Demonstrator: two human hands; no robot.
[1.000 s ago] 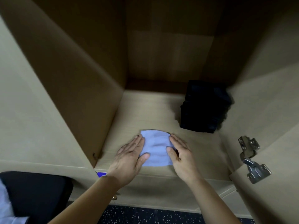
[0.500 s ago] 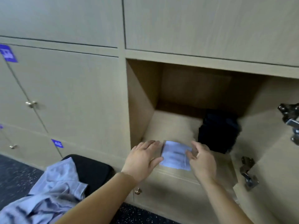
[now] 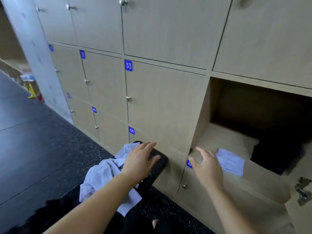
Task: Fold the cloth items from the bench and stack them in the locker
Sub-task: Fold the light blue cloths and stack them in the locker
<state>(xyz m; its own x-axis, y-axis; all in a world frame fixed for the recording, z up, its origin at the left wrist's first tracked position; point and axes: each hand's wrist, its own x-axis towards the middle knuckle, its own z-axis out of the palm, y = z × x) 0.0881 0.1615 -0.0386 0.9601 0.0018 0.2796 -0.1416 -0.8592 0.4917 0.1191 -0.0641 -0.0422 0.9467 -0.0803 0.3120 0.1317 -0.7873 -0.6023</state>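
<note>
Pale blue cloth (image 3: 231,163), folded into a small flat rectangle, lies on the floor of the open locker (image 3: 224,137) at its near left edge. Farther in and to the right sits a dark folded stack (image 3: 278,154); how many pieces it holds is too dark to tell, and the blue piece lies beside it rather than on top. So part of the job looks done, though the two are not yet one stack.

What is left, as I judge it, is the crumpled pale shirt (image 3: 104,176), which lies unfolded on the black padded bench (image 3: 160,163), left of the locker and low against the closed doors. Whether anything more lies under it I cannot tell.

The left hand (image 3: 140,159) is stretched out palm down, fingers straight and slightly spread, over the far end of the bench at the right edge of the shirt. It holds nothing, and whether it touches cloth or padding is not clear. The right hand (image 3: 208,168) hangs before the locker's near left corner, just beside the folded blue piece, fingers loosely spread and empty.
</note>
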